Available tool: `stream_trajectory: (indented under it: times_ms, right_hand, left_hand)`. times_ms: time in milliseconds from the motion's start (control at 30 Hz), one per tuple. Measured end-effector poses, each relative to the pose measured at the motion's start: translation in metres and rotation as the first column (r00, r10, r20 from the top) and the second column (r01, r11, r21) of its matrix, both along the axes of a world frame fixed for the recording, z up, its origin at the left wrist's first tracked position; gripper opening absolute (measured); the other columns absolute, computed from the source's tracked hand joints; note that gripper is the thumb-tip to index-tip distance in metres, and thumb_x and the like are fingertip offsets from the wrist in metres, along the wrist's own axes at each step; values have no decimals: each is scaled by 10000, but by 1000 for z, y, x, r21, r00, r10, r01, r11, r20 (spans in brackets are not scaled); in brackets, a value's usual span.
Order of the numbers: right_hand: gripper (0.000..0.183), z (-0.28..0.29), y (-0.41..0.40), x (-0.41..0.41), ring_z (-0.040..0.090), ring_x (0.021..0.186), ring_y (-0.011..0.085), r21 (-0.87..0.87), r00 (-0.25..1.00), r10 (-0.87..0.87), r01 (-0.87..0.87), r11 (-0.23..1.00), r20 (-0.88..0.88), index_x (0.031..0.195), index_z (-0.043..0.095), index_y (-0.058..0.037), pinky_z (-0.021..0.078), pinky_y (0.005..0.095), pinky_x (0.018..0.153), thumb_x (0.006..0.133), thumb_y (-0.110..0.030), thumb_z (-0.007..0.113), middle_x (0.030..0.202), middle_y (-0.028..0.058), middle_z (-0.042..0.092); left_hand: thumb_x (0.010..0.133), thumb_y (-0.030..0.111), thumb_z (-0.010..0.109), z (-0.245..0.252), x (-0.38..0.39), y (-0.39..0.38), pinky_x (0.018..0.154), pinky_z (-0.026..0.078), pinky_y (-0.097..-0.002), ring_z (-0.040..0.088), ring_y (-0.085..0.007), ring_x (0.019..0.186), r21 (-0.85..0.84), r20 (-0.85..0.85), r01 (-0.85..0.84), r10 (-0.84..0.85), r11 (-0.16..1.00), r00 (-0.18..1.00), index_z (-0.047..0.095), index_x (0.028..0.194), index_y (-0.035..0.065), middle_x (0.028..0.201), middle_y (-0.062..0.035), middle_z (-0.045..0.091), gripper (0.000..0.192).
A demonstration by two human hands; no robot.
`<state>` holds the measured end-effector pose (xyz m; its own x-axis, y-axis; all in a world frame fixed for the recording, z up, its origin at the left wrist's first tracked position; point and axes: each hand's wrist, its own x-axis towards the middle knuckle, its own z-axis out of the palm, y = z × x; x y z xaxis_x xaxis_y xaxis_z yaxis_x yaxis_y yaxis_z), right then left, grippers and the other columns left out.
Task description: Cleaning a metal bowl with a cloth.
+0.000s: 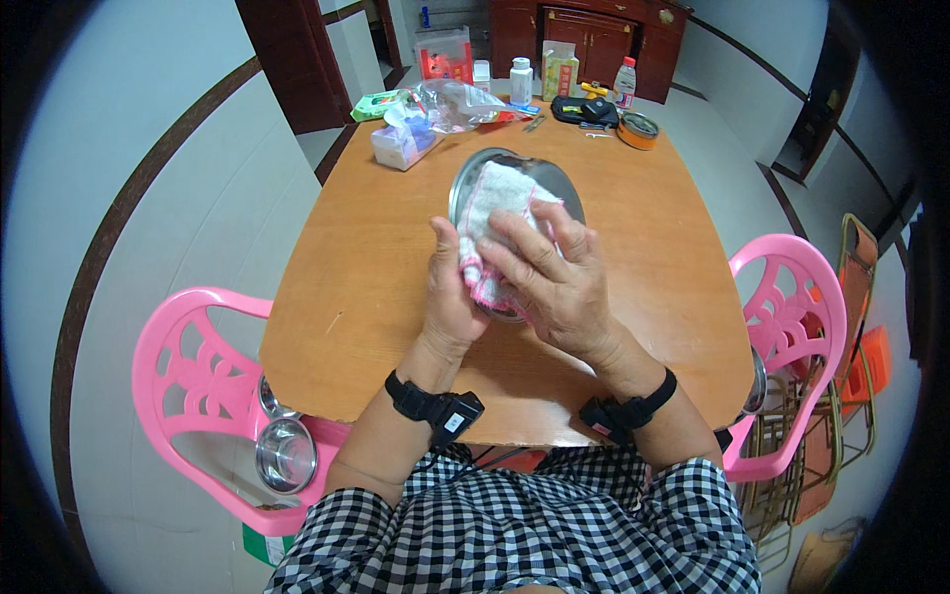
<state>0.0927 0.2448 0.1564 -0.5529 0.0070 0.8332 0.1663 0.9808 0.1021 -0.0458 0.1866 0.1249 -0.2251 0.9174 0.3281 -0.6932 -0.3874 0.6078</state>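
Above the middle of the wooden table (356,297), a shiny round metal dish or lid (553,178) is tilted between my hands; which of the two it is, I cannot tell. My left hand (450,293) grips its lower left edge, thumb up. A white cloth with pink edging (497,194) lies over its face. The fingers of my right hand (560,278) are spread and press on the cloth. Part of the metal rim is hidden by the cloth and my hands.
Along the far edge are a tissue pack (401,148), clear plastic bag (456,108), white bottle (521,82), water bottle (625,80), black case (571,110) and round orange tin (637,131). Pink chairs flank the table; the left chair (152,364) holds metal bowls (286,454).
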Motion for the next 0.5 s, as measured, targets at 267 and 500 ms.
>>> stream_trajectory:
  times_ms: [267, 500]
  right_hand:
    - [380, 9, 55, 21, 521, 1153, 315, -287, 980, -162, 124, 950, -113, 1243, 607, -77, 383, 398, 954, 910, -251, 556, 1231, 113, 596]
    - [365, 20, 60, 12, 547, 1150, 278, -747, 921, 95, -364, 556, -378, 1210, 614, -1, 392, 342, 999, 919, -177, 479, 1237, 172, 597]
  left_hand:
    - [891, 636, 492, -22, 10, -4, 806, 467, -277, 577, -134, 917, 18, -521, -183, 165, 983, 837, 595, 1116, -48, 1030, -55, 624, 728]
    - [860, 669, 529, -11, 15, -7, 730, 431, -232, 525, -83, 845, 111, -587, -252, 268, 961, 764, 656, 1037, -34, 908, -2, 614, 735]
